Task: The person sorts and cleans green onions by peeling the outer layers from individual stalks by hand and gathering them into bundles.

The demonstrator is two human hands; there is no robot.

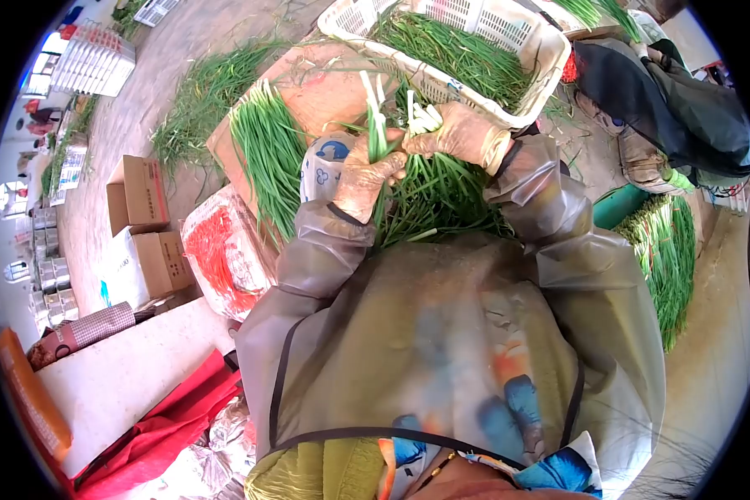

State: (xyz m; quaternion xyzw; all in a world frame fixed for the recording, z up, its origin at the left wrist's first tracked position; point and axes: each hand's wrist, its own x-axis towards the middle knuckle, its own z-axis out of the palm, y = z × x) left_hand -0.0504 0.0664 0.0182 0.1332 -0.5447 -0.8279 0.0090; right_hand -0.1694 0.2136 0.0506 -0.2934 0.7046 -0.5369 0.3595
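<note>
My left hand (362, 179), in a stained glove, is closed around a few green chives (377, 125) with pale ends pointing up. Close beside it, my gloved right hand (458, 137) grips a bunch of chives by their white ends (423, 117). The fingertips of both hands nearly meet. Below the hands, a loose heap of chives (442, 200) lies across my lap. To the left, a neat row of chives (268, 150) rests on a brownish board (321, 75), white ends away from me. A white and blue patterned item (321, 167) is partly hidden behind my left hand.
A white plastic crate (550, 83) holding chives stands ahead. Scattered greens (212, 96) litter the floor. On the left are red ties (221, 250) on a packet and cardboard boxes (162, 258). Bundled chives (662, 258) stand at right, near another person's dark-clothed legs (650, 100).
</note>
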